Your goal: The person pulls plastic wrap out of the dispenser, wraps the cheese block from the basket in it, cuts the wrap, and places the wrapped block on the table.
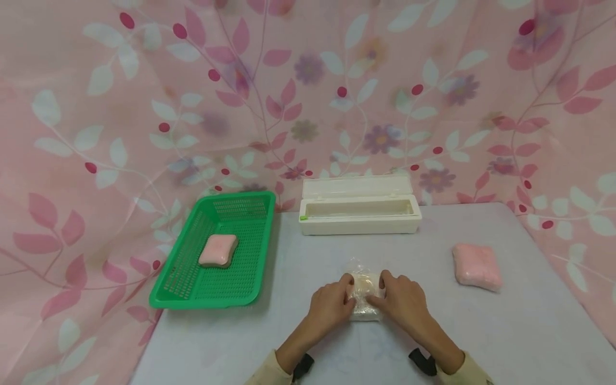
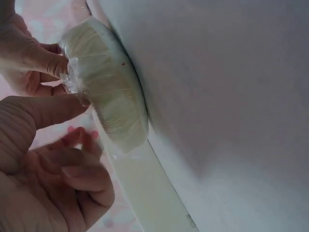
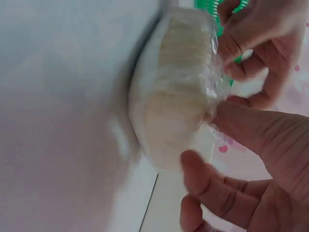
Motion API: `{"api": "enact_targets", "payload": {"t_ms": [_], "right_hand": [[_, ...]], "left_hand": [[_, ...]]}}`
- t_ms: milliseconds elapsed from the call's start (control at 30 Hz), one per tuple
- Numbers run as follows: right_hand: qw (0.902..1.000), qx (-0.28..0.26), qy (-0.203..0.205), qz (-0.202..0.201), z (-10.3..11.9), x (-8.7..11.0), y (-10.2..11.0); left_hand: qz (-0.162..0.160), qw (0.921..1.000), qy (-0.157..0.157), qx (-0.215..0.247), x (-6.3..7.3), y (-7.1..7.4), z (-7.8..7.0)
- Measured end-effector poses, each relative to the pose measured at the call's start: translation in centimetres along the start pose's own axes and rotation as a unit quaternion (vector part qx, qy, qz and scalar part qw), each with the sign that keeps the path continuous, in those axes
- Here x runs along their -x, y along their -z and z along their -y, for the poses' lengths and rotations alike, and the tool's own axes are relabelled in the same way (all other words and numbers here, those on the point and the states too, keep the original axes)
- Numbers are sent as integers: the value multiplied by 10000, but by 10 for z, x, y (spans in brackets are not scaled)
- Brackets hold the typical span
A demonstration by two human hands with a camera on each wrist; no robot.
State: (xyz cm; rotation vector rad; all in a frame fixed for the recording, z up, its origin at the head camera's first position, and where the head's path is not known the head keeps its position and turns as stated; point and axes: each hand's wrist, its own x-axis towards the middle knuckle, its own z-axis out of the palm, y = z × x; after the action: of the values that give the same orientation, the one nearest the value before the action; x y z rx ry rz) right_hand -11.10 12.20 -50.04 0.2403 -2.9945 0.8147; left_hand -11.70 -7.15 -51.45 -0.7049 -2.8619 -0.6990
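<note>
A pale cream block (image 1: 364, 291) in clear cling film (image 2: 72, 72) lies on the table in front of the person. The left hand (image 1: 332, 302) is at its left side, the right hand (image 1: 403, 299) at its right. In the left wrist view, the left thumb (image 2: 63, 111) rests on the gathered film, its other fingers bent below. The right wrist view has the right thumb (image 3: 241, 123) on the crumpled film, with the right index finger (image 3: 193, 166) close by the block's edge. Film folds bunch up between both thumbs.
At the left stands a green basket (image 1: 262, 267) with a pink block (image 1: 218, 250) inside. Behind the hands is a white lidded box (image 1: 361, 224), its lid raised. A pink film-wrapped block (image 1: 476, 266) lies at right. Floral cloth (image 1: 308, 107) hangs behind the table.
</note>
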Motion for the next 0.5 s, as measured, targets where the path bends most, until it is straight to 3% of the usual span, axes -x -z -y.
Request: {"api": "enact_targets", "payload": {"t_ms": [100,267,500], "right_hand": [[9997,254,-4,-57,-4,-3,1],[9995,311,-60,22,-12,-4,-1],[9984,530,-1,-187,-18,-3,-2]], "left_hand": [[-115,9955,-727,-590,-3,-3,0],[-87,9751,-1794,-1299,-3,-7,-2],[-221,9560,-2009,-2124,5,-5,-10]]}}
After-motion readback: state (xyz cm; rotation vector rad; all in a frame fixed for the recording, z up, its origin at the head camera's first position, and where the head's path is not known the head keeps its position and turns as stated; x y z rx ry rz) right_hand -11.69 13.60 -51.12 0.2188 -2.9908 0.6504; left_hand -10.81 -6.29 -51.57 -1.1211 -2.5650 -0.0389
